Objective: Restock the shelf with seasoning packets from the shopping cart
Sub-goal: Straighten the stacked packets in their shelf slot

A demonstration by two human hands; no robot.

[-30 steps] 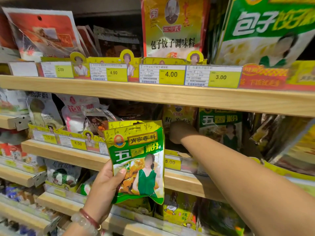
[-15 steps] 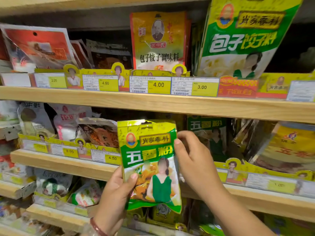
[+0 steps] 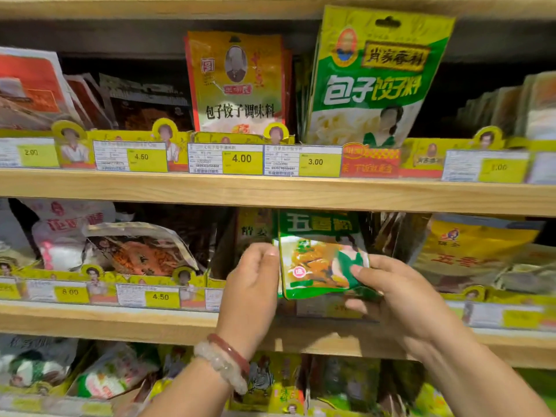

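A green and yellow seasoning packet [image 3: 319, 260] stands partly inside the middle shelf [image 3: 120, 322], its top under the shelf board above. My left hand [image 3: 254, 284] grips its left edge, thumb on the front. My right hand [image 3: 394, 291] pinches its lower right corner. The packet's lower edge hangs just in front of the yellow price rail [image 3: 90, 291]. Other packets of the same green kind sit behind it, mostly hidden.
The upper shelf [image 3: 270, 191] carries a tall green packet [image 3: 373, 79] and a yellow one [image 3: 237, 82]. Yellow packets [image 3: 469, 254] lie right of my hands, clear bags [image 3: 135, 248] left. More packets fill the lower shelf [image 3: 114, 374].
My right hand came out of the shelf and took the packet. Both hands then lifted it up and pushed it back into the middle shelf slot.
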